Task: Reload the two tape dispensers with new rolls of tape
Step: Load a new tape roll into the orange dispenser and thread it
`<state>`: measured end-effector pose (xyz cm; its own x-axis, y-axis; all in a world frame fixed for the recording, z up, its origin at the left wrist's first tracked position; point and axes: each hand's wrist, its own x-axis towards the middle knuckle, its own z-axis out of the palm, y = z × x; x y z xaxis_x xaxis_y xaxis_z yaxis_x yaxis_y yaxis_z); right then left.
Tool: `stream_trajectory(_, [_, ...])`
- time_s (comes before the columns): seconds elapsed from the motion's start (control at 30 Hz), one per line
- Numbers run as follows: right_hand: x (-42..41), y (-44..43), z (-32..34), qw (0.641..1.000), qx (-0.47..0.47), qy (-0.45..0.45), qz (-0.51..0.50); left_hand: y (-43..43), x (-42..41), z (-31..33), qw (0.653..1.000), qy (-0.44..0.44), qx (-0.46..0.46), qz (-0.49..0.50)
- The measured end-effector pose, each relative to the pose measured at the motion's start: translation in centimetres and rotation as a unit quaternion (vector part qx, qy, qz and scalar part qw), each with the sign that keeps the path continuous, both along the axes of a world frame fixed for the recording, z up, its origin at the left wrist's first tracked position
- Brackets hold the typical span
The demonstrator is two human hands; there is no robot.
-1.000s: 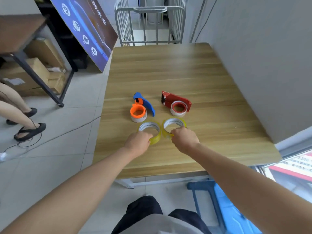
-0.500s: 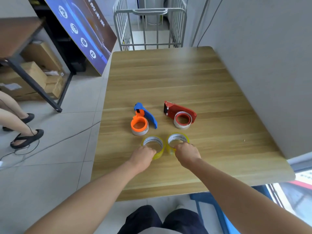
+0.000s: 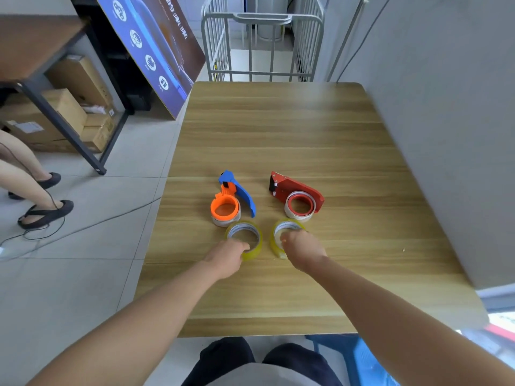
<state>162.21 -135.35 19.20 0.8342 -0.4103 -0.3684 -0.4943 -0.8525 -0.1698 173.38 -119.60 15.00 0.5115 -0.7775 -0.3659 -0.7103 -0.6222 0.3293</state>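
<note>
Two yellowish clear tape rolls lie flat on the wooden table (image 3: 278, 129). My left hand (image 3: 227, 257) grips the near rim of the left tape roll (image 3: 255, 240). My right hand (image 3: 302, 249) covers and grips the near side of the right tape roll (image 3: 276, 240). Just beyond the left roll lies a blue and orange tape dispenser (image 3: 231, 199) holding a nearly spent white core. Beyond the right roll lies a red tape dispenser (image 3: 298, 195), also with a thin white core on its wheel.
A grey wall (image 3: 446, 107) runs along the table's right edge. A metal cage trolley (image 3: 262, 45) stands past the far edge. A blue sign board (image 3: 156, 51), a dark desk with cardboard boxes (image 3: 55, 112) and a person's legs (image 3: 30, 185) are at the left.
Both hands stay on the two rolls, which rest slightly apart now. The camera has tilted, so the table sits lower in view.
</note>
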Motion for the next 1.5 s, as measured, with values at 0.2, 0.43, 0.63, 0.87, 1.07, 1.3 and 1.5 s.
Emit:
stream_trajectory(0.2, [2.3, 0.2, 2.5, 0.975, 0.150, -0.132, -0.095, -1.2, 4.0, 1.6, 0.980, -0.069, -0.127, 0.141])
stream_trajectory(0.43, [3.4, 1.9, 4.1, 0.942, 0.254, -0.189, -0.114, -2.0, 7.1, 0.6, 0.988, -0.128, -0.002, 0.081])
stream_trajectory(0.63, [5.0, 0.5, 6.0, 0.934, 0.239, -0.219, -0.151, -3.0, 8.4, 3.2, 0.975, -0.086, -0.135, 0.152])
stream_trajectory(0.87, [8.9, -2.1, 11.6, 0.703, 0.516, -0.316, -0.374, -4.2, 9.0, 11.7, 0.942, -0.172, -0.288, 0.016])
stream_trajectory(1.07, [10.5, -3.1, 15.7, 0.673, 0.645, -0.273, -0.237, -2.6, 9.2, 15.4, 0.910, -0.260, -0.306, -0.104])
stream_trajectory(1.3, [10.4, -1.7, 15.9, 0.702, 0.623, -0.270, -0.215, -2.9, 5.9, 17.7, 0.916, -0.244, -0.316, -0.034])
stream_trajectory(1.5, [9.6, -2.0, 16.1, 0.700, 0.630, -0.280, -0.189, -2.3, 5.6, 17.8, 0.863, -0.310, -0.398, -0.001])
